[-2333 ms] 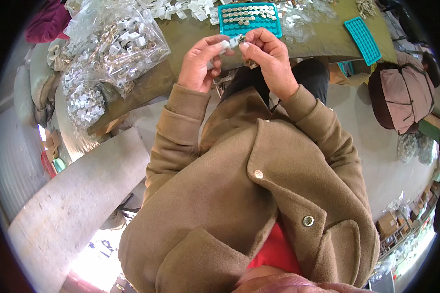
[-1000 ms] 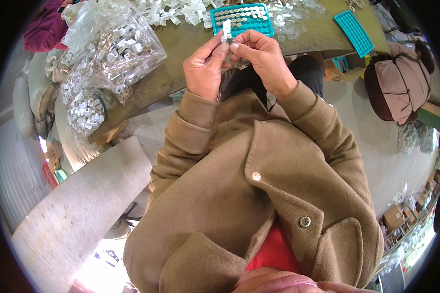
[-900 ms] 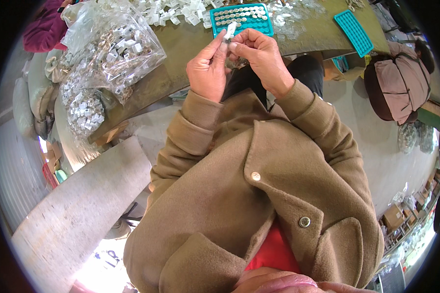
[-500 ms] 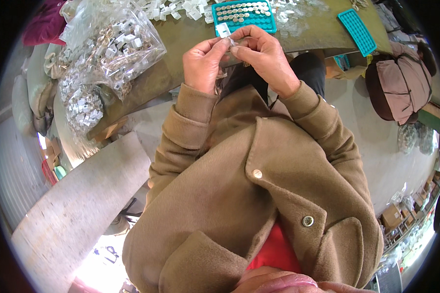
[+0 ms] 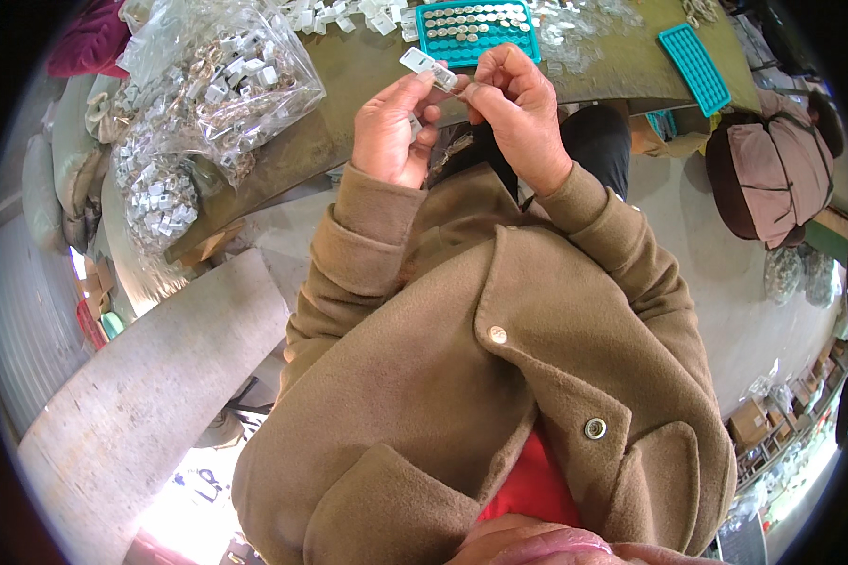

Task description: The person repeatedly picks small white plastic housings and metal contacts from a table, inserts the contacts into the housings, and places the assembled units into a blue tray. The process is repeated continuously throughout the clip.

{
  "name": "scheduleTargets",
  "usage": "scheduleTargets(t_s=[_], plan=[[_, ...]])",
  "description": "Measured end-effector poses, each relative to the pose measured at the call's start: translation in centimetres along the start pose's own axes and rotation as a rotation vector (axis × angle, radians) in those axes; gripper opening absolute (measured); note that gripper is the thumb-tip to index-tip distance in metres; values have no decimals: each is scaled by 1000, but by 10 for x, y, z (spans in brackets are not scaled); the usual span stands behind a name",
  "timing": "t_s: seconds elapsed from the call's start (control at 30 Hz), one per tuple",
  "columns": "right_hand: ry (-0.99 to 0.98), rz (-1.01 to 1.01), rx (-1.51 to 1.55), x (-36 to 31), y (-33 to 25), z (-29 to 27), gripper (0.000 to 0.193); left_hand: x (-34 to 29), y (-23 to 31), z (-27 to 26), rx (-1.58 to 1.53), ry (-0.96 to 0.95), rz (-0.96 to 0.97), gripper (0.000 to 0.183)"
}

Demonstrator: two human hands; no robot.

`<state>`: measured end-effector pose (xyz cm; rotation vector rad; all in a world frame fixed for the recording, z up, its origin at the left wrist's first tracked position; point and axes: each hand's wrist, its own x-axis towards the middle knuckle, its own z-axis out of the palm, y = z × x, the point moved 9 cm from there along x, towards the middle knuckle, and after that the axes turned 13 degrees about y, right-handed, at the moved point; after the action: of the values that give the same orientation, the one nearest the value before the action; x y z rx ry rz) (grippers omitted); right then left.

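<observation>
In my left hand (image 5: 391, 132) a small white plastic case (image 5: 422, 64) is pinched between thumb and fingers; it looks unfolded, in two joined parts. Another white piece (image 5: 414, 128) shows against the curled lower fingers of that hand. My right hand (image 5: 520, 118) is closed at the case's right end, thumb and forefinger pressed together; whatever tiny thing they hold is too small to make out. Just beyond both hands lies a teal tray (image 5: 507, 49) with rows of round silvery discs (image 5: 471, 17), its near rows unfilled.
Left on the greenish table (image 5: 334, 132) a clear plastic bag (image 5: 297, 89) spills many small white cases. More white cases (image 5: 377, 14) and clear pieces (image 5: 584, 42) lie at the back. A second teal tray (image 5: 695, 71) rests at the right edge. A pinkish cloth-covered shape (image 5: 773, 174) stands farther right.
The white case has tilted from upright to slanting and now shows its length. My right hand has shifted slightly right, its fingers more curled. My left hand has turned, fingers more visible.
</observation>
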<state>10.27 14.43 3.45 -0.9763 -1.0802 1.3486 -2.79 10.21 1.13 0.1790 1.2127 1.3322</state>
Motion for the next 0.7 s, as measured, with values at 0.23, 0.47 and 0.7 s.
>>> scheduleTargets(t_s=[0.23, 0.47, 0.7], plan=[[0, 220, 238, 1, 15, 0, 8, 9, -36, -1, -359, -74, -493, 27], [-56, -9, -185, 5, 2, -7, 17, 24, -33, -18, -286, 60, -415, 26], [114, -391, -719, 50, -22, -24, 9, 31, 1, -27, 134, 94, -71, 25]])
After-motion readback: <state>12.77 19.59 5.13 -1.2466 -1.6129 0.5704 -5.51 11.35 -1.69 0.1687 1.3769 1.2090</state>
